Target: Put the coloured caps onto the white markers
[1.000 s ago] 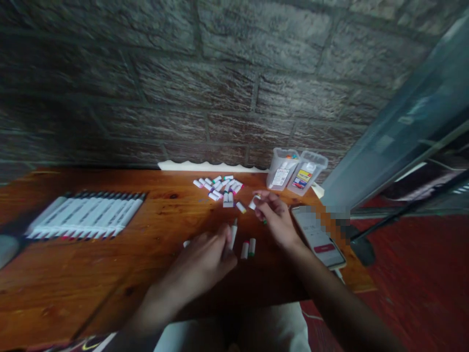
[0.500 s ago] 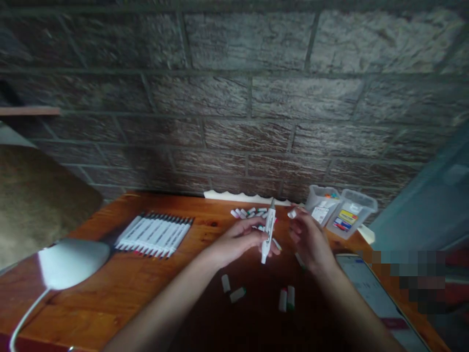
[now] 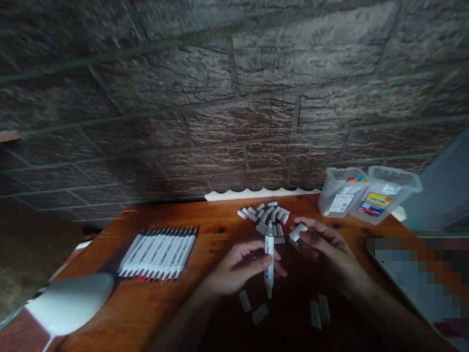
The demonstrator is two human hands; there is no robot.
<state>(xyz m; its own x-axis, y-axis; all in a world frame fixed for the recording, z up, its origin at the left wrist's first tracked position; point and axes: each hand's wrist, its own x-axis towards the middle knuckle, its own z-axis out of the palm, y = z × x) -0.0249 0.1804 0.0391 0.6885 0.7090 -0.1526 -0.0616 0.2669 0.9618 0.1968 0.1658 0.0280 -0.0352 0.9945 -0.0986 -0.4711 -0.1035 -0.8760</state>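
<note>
Centrally, my left hand (image 3: 244, 264) pinches a white marker (image 3: 269, 256) at mid-barrel, fingers curled narrowly round it. The pen stands nearly upright over the wooden table (image 3: 146, 303) with both ends free. My right hand (image 3: 326, 249), just beside it, grips a white cap (image 3: 298, 231) between thumb and fingertips, the remaining fingers loosely bent. The cap is tilted toward the marker's upper end but is apart from it. Behind both hands, near the brick wall (image 3: 234, 98), lies a heap of caps (image 3: 266, 215), piled and touching. To the left a row of markers (image 3: 159, 247) lies side by side, barrels touching, an arrangement that I judge keeps them from rolling. Two clear plastic tubs (image 3: 340, 193) stand together at the far right. Several loose caps (image 3: 245, 300) lie below the hands in the shadow of my forearms, too dim for me to tell their colours. Motion blur prevents me from seeing whether the held marker's upper end is bare or capped, and the tub labels are unreadable. A mosaic patch (image 3: 417, 274) conceals whatever lies at the right edge. The white rounded object (image 3: 69, 303) at lower left is cut off by the frame, and I cannot name it.
</note>
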